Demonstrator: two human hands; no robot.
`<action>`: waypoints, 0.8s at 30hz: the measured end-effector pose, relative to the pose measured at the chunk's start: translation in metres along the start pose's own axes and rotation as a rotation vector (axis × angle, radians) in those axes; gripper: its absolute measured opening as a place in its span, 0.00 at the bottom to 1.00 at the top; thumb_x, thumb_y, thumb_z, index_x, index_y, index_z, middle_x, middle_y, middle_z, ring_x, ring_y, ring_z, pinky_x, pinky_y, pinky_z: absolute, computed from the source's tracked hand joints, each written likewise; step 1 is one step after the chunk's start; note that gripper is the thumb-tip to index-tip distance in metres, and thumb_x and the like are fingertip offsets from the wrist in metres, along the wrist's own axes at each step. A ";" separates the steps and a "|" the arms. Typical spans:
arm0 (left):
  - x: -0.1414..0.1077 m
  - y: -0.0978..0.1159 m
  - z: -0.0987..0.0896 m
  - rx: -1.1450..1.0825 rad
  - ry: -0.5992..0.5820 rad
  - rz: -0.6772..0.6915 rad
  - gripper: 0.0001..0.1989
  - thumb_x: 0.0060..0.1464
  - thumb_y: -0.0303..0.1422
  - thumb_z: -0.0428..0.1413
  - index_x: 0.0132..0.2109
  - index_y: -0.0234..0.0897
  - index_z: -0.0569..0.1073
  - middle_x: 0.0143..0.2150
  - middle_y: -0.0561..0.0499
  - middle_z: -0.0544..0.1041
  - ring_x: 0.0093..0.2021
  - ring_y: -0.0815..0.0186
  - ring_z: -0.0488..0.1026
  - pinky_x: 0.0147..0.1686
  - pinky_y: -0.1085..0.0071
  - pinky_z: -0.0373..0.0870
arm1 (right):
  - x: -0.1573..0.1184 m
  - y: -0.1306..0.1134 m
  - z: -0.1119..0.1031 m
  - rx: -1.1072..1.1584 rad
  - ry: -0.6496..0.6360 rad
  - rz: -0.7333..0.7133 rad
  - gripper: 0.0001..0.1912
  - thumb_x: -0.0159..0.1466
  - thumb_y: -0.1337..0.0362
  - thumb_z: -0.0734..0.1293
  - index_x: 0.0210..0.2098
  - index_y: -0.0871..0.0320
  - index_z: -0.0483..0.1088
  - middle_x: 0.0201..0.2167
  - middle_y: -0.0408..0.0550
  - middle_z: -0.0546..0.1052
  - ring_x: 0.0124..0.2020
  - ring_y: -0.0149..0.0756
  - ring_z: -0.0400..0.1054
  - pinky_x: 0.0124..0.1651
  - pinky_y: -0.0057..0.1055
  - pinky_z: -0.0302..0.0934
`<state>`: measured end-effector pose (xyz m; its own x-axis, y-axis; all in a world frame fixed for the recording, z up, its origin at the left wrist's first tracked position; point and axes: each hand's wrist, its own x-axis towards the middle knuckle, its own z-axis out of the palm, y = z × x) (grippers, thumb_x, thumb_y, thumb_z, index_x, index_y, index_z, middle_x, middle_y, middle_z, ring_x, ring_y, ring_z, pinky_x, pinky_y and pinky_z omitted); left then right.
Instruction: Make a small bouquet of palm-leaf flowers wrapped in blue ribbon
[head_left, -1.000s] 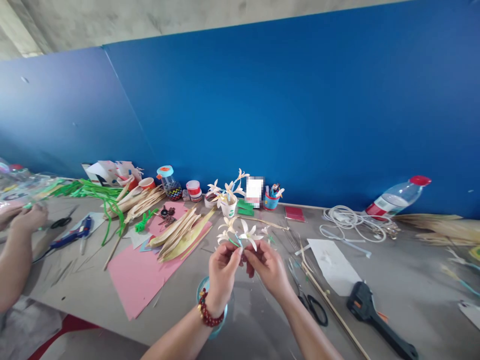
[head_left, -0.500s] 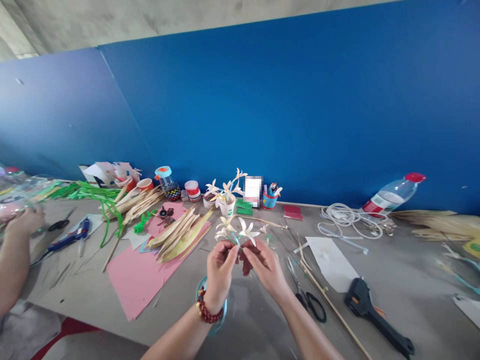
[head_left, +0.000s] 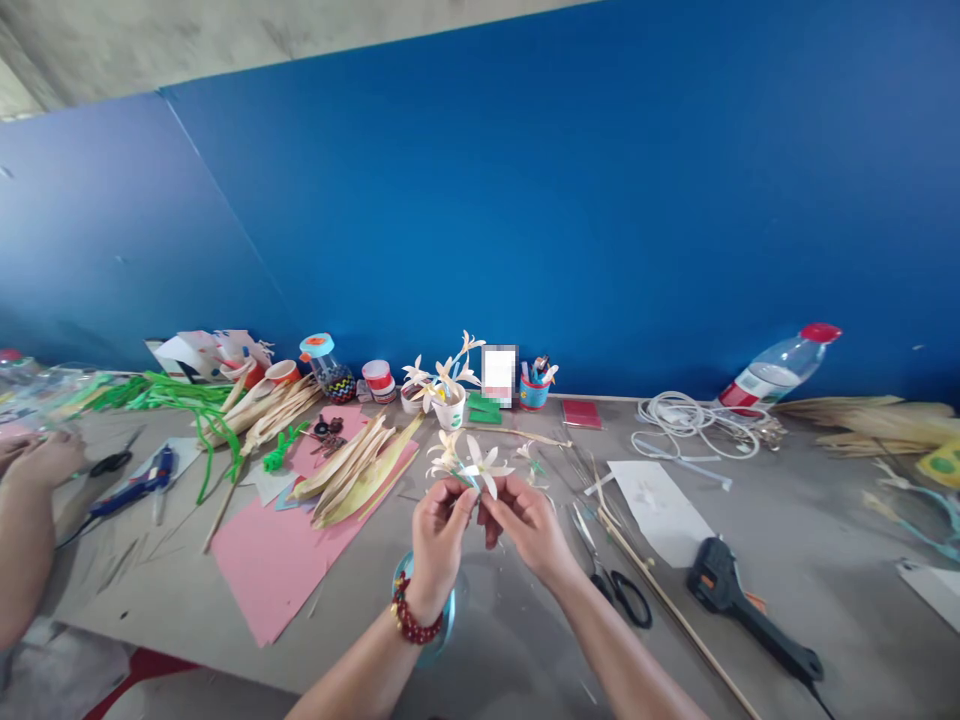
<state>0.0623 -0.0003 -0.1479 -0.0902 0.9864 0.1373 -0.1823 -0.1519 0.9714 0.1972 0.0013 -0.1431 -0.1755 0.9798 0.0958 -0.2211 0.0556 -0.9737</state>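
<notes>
Two white flowers with narrow petals, one at the left point(head_left: 445, 455) and one at the right point(head_left: 485, 466), rise just above my fingertips near the middle of the view. My left hand point(head_left: 441, 535), with a red bead bracelet at the wrist, pinches their thin green-blue stems. Close beside it, my right hand point(head_left: 529, 525) is closed at the base of the right flower, thumb and forefinger together. The fingertips of both hands nearly meet, and the stem ends between them are hidden. A paper cup point(head_left: 450, 411) with more such flowers stands behind.
Scissors point(head_left: 626, 597) and a black glue gun point(head_left: 742, 610) lie to the right, with a long stick between. Pink paper point(head_left: 262, 565) and dried husks point(head_left: 360, 465) lie left. A light-blue bowl is under my left wrist. Another person's hand point(head_left: 52, 460) is at far left.
The right-hand flower has tilted and shifted slightly left, its petals now turned more to the front. Both hands keep their hold. The whole view has shifted a little.
</notes>
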 end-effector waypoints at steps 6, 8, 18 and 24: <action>0.001 -0.002 -0.003 0.027 -0.017 0.004 0.11 0.55 0.39 0.61 0.32 0.35 0.74 0.24 0.55 0.70 0.24 0.72 0.63 0.26 0.76 0.61 | 0.001 -0.001 0.000 -0.024 -0.029 -0.009 0.17 0.64 0.51 0.68 0.31 0.58 0.67 0.24 0.41 0.72 0.19 0.28 0.67 0.23 0.27 0.65; 0.001 -0.003 -0.004 0.018 -0.027 -0.005 0.11 0.56 0.39 0.61 0.31 0.35 0.74 0.23 0.55 0.69 0.23 0.72 0.62 0.25 0.76 0.61 | 0.001 0.000 -0.001 0.002 -0.041 0.015 0.17 0.64 0.50 0.68 0.30 0.58 0.66 0.24 0.41 0.72 0.19 0.27 0.67 0.23 0.27 0.65; -0.001 0.001 -0.003 -0.044 -0.067 -0.009 0.11 0.58 0.38 0.60 0.32 0.36 0.72 0.24 0.56 0.69 0.25 0.72 0.64 0.26 0.76 0.62 | 0.000 0.000 0.000 0.147 -0.070 0.083 0.18 0.63 0.51 0.70 0.30 0.59 0.67 0.23 0.41 0.74 0.18 0.26 0.66 0.23 0.25 0.64; 0.000 0.001 -0.004 -0.007 -0.073 0.014 0.12 0.57 0.38 0.60 0.32 0.35 0.71 0.24 0.55 0.70 0.25 0.72 0.65 0.27 0.76 0.62 | 0.001 -0.002 0.000 0.148 -0.054 0.083 0.17 0.61 0.52 0.72 0.32 0.59 0.69 0.22 0.41 0.74 0.17 0.26 0.67 0.23 0.25 0.64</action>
<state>0.0584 -0.0004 -0.1477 -0.0208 0.9861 0.1649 -0.1886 -0.1658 0.9680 0.1978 0.0021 -0.1413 -0.2499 0.9678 0.0311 -0.3416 -0.0581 -0.9381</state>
